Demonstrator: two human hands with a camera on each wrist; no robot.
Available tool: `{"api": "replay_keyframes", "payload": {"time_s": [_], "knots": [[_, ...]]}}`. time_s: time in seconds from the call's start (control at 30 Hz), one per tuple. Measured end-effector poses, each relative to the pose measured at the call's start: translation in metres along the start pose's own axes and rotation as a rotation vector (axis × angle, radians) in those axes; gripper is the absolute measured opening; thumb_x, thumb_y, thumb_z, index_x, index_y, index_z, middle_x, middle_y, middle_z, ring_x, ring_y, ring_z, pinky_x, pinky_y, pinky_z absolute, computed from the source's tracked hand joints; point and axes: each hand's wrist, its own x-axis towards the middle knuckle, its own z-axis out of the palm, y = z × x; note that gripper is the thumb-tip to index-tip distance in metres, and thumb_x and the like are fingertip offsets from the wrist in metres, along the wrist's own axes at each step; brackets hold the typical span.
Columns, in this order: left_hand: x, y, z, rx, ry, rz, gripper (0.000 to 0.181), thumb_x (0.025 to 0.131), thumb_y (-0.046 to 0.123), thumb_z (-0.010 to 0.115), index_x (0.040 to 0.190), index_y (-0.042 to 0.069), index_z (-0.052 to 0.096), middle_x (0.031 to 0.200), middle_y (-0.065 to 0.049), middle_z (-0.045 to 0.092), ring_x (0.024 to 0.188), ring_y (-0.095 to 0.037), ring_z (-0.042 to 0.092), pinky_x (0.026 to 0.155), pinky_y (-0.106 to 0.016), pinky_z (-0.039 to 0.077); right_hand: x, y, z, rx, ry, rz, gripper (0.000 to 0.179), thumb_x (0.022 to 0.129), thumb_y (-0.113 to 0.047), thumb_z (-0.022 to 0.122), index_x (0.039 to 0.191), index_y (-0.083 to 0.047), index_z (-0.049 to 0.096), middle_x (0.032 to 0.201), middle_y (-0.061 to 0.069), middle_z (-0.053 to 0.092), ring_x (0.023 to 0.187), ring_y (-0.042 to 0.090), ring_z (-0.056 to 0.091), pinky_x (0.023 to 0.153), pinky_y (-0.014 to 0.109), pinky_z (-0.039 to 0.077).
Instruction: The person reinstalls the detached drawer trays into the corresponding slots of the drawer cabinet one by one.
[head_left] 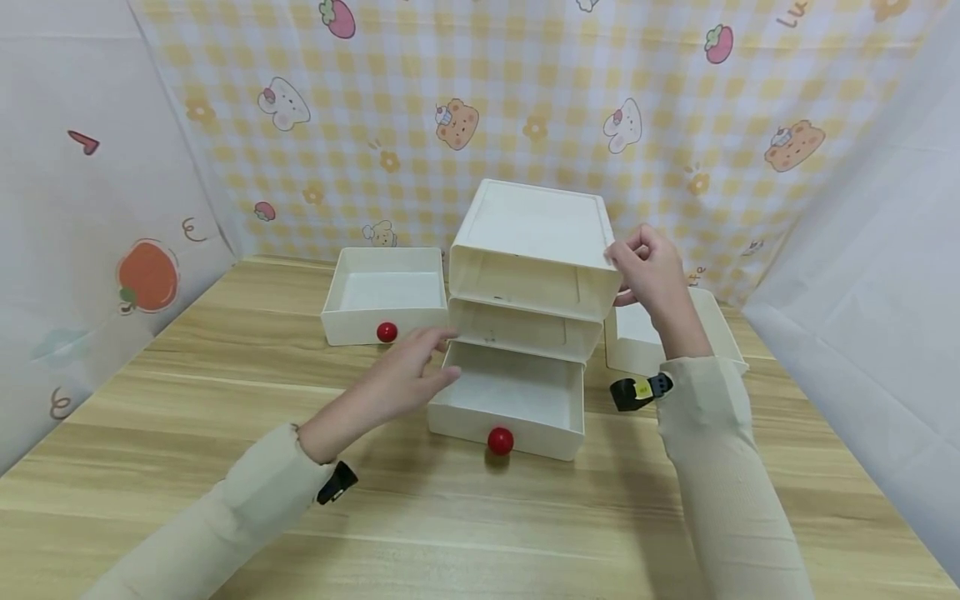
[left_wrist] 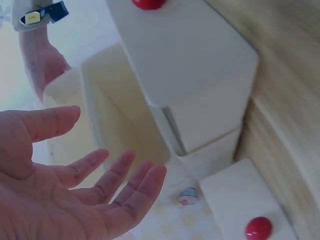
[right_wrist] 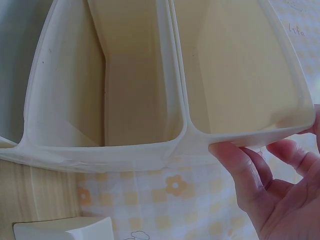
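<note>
Standing upright, the case was pinched at one corner by the right hand; the left hand's fingers were spread.

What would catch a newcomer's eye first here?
Probably the white cabinet in the centre, its bottom drawer pulled out. The red knob on that drawer's front also pops, as does its twin on the left drawer. Then the right hand, holding the cabinet's upper right corner.

Downward head view, closer wrist views, cabinet in all
</note>
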Motion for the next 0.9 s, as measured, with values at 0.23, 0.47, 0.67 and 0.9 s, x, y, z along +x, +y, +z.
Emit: {"api": "replay_keyframes", "payload": {"time_s": [0.23,0.47,0.67,0.9], "knots": [[-0.004,0.022,0.007,0.071,0.035,0.077,0.049,0.088,0.018,0.063,0.134,0.016,0.047,0.124,-0.012,0.053,0.111,-0.027,0.053,0.086,-0.044,0.049,0.000,0.000,0.000,-0.018,-0.001,-0.017,0.020,0.089,-0.026,0.049,0.088,-0.006,0.044,0.082,0.006,0.051,0.055,0.014,0.061,0.050,0.028,0.055],[-0.007,0.038,0.020,0.175,0.049,0.201,0.045,0.086,0.010,0.062,0.129,0.020,0.053,0.122,-0.006,0.054,0.110,-0.025,0.051,0.085,-0.038,0.048,-0.001,0.000,0.000,-0.031,-0.007,-0.029,0.020,0.090,-0.025,0.049,0.090,-0.006,0.043,0.085,0.008,0.051,0.056,0.013,0.061,0.050,0.027,0.055],[-0.007,0.044,0.033,0.245,0.003,0.244,0.044,0.084,0.006,0.063,0.124,0.023,0.056,0.116,-0.003,0.056,0.099,-0.021,0.051,0.067,-0.025,0.046,-0.001,0.002,0.000,-0.045,-0.012,-0.025,0.021,0.091,-0.026,0.048,0.093,-0.006,0.043,0.089,0.010,0.051,0.056,0.012,0.060,0.051,0.027,0.055],[-0.005,0.042,0.048,0.314,-0.030,0.294,0.044,0.081,0.002,0.062,0.120,0.022,0.058,0.108,-0.001,0.058,0.093,-0.019,0.052,0.072,-0.027,0.046,-0.002,0.002,-0.001,-0.059,-0.021,-0.004,0.025,0.091,-0.030,0.048,0.097,-0.006,0.042,0.095,0.013,0.050,0.060,0.015,0.060,0.053,0.027,0.056]]}}
